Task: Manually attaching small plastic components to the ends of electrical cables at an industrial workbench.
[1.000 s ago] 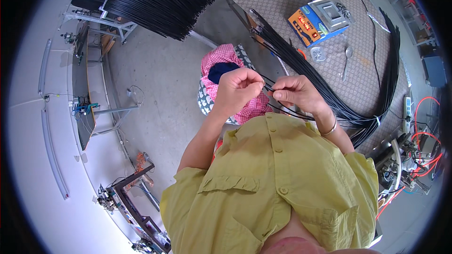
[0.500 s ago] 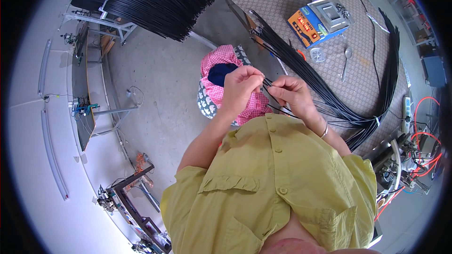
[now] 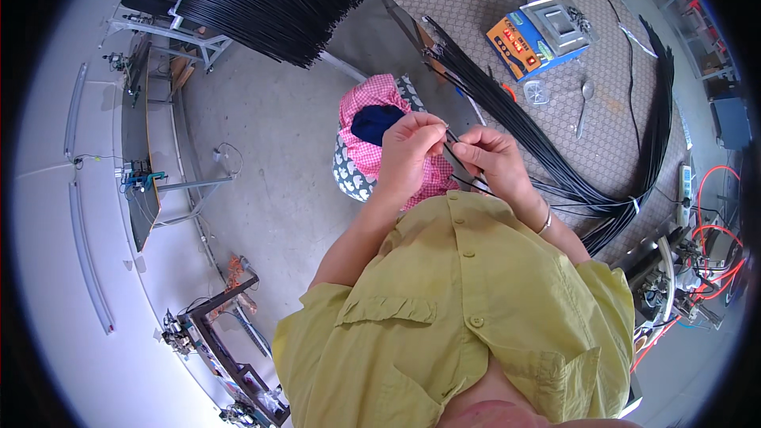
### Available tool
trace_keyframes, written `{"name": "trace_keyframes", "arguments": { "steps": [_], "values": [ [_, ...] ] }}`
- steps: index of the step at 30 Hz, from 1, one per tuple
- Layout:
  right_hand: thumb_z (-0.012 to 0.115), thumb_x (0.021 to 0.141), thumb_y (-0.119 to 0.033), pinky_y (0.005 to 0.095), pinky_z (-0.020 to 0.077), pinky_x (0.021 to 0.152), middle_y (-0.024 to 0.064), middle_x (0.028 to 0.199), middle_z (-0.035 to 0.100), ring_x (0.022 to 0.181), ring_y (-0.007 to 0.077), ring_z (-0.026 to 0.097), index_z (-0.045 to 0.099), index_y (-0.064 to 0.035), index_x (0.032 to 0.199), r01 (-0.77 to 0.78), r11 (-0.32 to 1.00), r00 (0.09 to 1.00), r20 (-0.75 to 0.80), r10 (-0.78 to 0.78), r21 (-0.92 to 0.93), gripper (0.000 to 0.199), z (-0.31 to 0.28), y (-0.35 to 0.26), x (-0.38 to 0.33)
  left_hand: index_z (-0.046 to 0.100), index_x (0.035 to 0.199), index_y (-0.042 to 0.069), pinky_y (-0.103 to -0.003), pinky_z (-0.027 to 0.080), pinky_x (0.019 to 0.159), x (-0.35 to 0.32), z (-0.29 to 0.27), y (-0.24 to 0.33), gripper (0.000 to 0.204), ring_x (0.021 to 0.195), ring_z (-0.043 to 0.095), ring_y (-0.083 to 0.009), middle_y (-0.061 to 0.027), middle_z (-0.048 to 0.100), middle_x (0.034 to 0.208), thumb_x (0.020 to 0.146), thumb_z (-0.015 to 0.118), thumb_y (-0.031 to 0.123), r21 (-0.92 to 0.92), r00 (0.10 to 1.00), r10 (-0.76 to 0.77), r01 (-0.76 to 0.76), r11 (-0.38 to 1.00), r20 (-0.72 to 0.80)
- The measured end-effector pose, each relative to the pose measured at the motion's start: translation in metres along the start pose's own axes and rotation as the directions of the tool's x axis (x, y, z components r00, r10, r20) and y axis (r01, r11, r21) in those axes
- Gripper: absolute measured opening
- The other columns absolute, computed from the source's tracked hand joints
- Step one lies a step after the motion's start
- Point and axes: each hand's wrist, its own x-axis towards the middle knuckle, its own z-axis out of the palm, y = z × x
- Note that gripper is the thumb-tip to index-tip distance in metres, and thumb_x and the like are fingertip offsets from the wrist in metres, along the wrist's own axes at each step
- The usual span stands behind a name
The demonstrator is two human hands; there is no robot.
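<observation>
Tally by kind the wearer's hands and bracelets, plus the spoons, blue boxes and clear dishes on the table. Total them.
Hands (left hand, right hand): 2
Bracelet: 1
Spoon: 1
Blue box: 1
Clear dish: 1
Total: 6

Looks like some thin black cables [image 3: 453, 137], too closely set to count. Runs slanting down to the right across the short gap between the fingers of the left hand [image 3: 409, 149] and those of the right hand [image 3: 495, 160], pinched at both. Shows again below the right hand as gently bent dark strands, near the shirt front [image 3: 420, 246].
</observation>
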Motion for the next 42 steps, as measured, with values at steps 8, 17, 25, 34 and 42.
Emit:
{"name": "trace_keyframes", "arguments": {
  "steps": [8,17,25,34,42],
  "values": [
    [0.064,0.078,-0.008,0.0177,0.0296,0.042,-0.0028,0.06,0.051,0.048,0.0026,0.041,0.059,-0.0034,0.075,-0.005,1.0,0.999,0.053,0.006,-0.026,0.008,-0.006,-0.003,0.0,0.057,0.078,-0.001,-0.018,0.038,0.05,0.002,-0.003,0.01,0.004,0.056,0.049,-0.0045,-0.0001,0.054,0.065,0.076,0.056,0.002,0.48,0.973,0.192,-0.231,0.846,0.129],
    [0.061,0.078,0.0,0.0164,0.0324,0.044,-0.0022,0.064,0.054,0.053,0.002,0.044,0.059,-0.0044,0.078,0.248,0.969,0.967,-0.054,-0.248,-0.012,0.005,0.004,0.016,0.003,0.054,0.076,0.003,-0.021,0.037,0.05,0.0,0.008,-0.007,0.005,0.055,0.046,-0.0073,-0.0012,0.052,0.064,0.078,0.052,0.006,-0.342,0.985,-0.167,0.172,0.924,0.043],
    [0.062,0.078,-0.006,0.0176,0.0328,0.046,0.0003,0.067,0.057,0.052,0.0043,0.045,0.058,-0.0043,0.079,0.016,0.988,1.0,0.009,-0.018,0.156,0.004,-0.002,0.011,0.006,0.055,0.078,0.003,-0.022,0.04,0.053,0.004,0.001,-0.002,0.009,0.057,0.049,-0.0084,-0.0028,0.055,0.067,0.082,0.051,0.009,-0.411,0.944,-0.284,0.329,0.85,0.169],
    [0.062,0.078,-0.008,0.0189,0.033,0.045,-0.0004,0.063,0.054,0.051,0.0054,0.044,0.058,-0.0037,0.078,0.001,0.981,1.0,0.01,-0.003,0.193,0.006,-0.002,0.003,0.003,0.057,0.091,0.0,-0.021,0.043,0.057,-0.007,0.009,0.005,0.011,0.063,0.055,-0.0098,-0.0058,0.061,0.077,0.082,0.053,0.006,-0.108,0.997,-0.07,0.074,0.991,0.042],
    [0.063,0.077,-0.007,0.0188,0.0328,0.045,-0.0004,0.062,0.053,0.051,0.0053,0.044,0.058,-0.0031,0.077,0.005,0.988,0.999,0.032,-0.01,0.153,0.007,-0.001,-0.002,0.001,0.06,0.087,-0.002,-0.018,0.044,0.055,-0.005,0.009,0.007,0.013,0.061,0.055,-0.007,-0.005,0.061,0.072,0.079,0.058,0.008,0.124,0.998,0.059,-0.061,0.99,0.022]
  ]
}}
